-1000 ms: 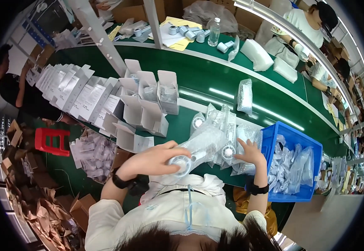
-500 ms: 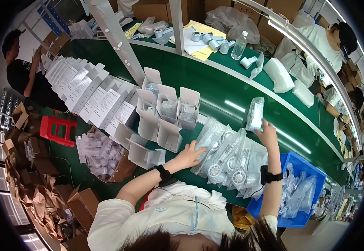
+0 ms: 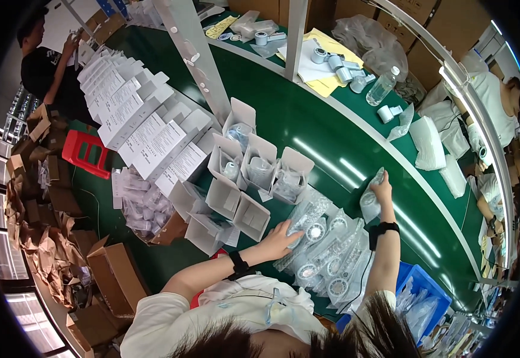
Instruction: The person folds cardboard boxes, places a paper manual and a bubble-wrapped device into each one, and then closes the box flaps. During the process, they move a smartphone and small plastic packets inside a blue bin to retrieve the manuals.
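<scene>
Pinching a clear, elongated bubble-wrapped package (image 3: 369,206) beyond the green desk's (image 3: 279,210) far edge with right hand (image 3: 383,190); touching a clear-wrapped pile (image 3: 324,253) with left hand (image 3: 279,240), cannot tell if gripping; might drop the package through slick wrap.

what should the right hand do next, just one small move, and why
Probably draw the wrapped packet toward the pile of bubble-wrapped packets: the right hand grips its far end over the green belt, apart from the pile, while the left hand touches the pile's left side.
</scene>
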The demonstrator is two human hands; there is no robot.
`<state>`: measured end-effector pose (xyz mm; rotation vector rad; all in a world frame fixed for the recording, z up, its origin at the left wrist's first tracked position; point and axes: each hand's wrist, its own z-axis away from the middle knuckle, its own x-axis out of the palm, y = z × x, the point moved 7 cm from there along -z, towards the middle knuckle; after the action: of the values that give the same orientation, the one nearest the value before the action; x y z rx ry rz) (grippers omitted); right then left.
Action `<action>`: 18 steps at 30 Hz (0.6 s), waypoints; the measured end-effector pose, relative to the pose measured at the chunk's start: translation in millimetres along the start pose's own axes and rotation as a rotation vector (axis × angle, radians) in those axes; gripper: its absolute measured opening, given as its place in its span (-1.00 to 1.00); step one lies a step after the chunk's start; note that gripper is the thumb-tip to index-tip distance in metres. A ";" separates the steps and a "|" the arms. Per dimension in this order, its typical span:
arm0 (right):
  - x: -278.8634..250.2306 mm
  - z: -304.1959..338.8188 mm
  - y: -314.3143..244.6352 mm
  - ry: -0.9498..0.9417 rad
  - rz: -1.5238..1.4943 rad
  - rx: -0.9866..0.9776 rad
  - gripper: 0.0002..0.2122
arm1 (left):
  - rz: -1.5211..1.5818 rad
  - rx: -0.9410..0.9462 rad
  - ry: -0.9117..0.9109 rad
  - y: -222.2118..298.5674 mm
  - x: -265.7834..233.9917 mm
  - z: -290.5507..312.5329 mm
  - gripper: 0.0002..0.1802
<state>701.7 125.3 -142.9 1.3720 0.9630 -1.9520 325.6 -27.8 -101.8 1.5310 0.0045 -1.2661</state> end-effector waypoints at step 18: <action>-98.2 276.4 -23.6 -0.542 0.214 -0.182 -0.18 | -0.345 0.234 -0.017 70.7 -60.9 31.5 -0.46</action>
<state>564.4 -80.9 15.9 0.7459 0.6789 -1.8722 319.2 -43.2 -4.8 1.7735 0.1176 -1.5963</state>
